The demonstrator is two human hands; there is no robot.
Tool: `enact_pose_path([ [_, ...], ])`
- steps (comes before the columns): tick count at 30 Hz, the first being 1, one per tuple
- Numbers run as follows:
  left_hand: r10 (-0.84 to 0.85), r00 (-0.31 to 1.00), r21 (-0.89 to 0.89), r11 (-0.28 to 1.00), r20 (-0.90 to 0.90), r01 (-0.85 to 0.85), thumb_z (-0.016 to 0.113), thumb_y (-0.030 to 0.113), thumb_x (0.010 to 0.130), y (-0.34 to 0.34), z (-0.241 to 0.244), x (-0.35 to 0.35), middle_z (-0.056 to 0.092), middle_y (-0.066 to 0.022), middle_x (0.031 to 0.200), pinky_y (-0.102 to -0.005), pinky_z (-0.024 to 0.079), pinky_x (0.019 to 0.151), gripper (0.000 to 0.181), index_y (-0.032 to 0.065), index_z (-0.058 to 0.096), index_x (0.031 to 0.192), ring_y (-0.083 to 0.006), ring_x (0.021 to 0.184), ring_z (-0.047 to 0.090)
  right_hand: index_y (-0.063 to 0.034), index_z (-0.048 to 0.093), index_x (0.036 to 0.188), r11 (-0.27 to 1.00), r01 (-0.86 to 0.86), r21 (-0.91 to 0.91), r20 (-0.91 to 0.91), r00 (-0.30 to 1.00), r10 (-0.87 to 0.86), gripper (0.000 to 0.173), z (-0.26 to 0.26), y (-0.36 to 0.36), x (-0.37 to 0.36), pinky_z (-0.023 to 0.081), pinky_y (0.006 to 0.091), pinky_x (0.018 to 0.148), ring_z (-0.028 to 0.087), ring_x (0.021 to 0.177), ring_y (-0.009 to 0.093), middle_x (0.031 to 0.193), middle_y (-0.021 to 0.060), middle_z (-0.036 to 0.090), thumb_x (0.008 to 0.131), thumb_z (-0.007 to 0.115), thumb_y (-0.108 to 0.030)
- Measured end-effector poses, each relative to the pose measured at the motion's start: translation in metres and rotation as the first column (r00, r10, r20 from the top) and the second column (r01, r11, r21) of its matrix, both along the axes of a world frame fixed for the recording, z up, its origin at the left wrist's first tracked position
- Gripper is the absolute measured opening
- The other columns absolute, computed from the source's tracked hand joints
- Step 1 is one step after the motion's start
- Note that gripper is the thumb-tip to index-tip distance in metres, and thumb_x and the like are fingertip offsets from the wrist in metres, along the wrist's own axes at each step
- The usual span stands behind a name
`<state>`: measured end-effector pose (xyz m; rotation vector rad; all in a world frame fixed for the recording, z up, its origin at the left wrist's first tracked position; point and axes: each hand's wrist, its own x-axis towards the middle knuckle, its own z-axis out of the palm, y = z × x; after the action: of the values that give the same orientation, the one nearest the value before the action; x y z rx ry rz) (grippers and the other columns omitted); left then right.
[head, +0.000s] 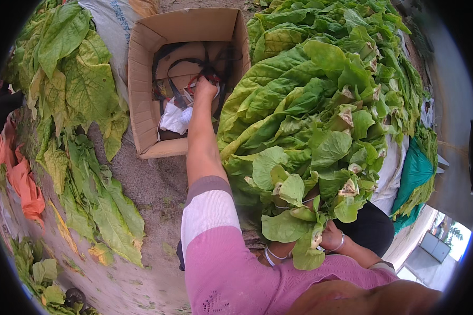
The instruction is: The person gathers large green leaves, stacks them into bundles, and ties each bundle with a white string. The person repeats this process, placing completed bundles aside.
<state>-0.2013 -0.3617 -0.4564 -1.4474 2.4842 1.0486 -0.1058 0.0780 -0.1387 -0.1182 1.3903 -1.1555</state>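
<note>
My left hand (205, 88) is down inside an open cardboard box (157, 151), at a tangle of black straps (181, 61) and red and white cords. Its fingertips are hidden, so I cannot tell whether they grip anything. Crumpled white material (172, 119) lies beside it in the box. At the lower right, my right hand (331, 235), with a bracelet on its wrist, is closed at the stalk ends of a bundle of broad green leaves (285, 230), likely tobacco; leaves hide part of it. A thin pale cord (285, 207) crosses the bundle.
A large heap of similar leaves (283, 102) rises right of the box. More leaves (79, 75) hang or lie at left, near orange-red plastic (23, 181). A skin-coloured part with white bands (274, 256) shows beneath the bundle; I cannot tell whose it is. Teal plastic (414, 173) lies right.
</note>
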Motion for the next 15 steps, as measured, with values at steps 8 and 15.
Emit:
enact_pose_path([
  [8,0.012,0.977,-0.014,1.0,0.212,-0.01,0.06,0.028,0.073,0.019,0.034,0.02,0.062,-0.0163,0.106,-0.0396,0.048,0.083,0.033,0.0073,0.066,0.097,-0.0313,0.1,0.059,0.0023,0.05,0.119,0.992,-0.083,0.095,0.133,0.989,0.07,0.041,0.007,-0.005,0.001,0.041,0.0298,0.091,0.052,0.102,0.016,0.112,0.007,0.057,0.083,0.063,-0.013],
  [15,0.03,0.99,-0.412,0.907,-0.139,-0.085,0.062,0.034,0.073,0.017,0.166,0.152,0.065,-0.016,0.086,-0.0416,0.049,0.068,0.031,0.0107,0.067,0.093,-0.0334,0.08,0.063,0.0043,0.052,0.114,0.989,-0.119,-0.084,-0.024,0.993,0.118,0.037,0.046,0.01,0.018,0.045,0.0311,0.086,0.058,0.095,0.018,0.101,0.0101,0.061,0.086,0.06,-0.019],
])
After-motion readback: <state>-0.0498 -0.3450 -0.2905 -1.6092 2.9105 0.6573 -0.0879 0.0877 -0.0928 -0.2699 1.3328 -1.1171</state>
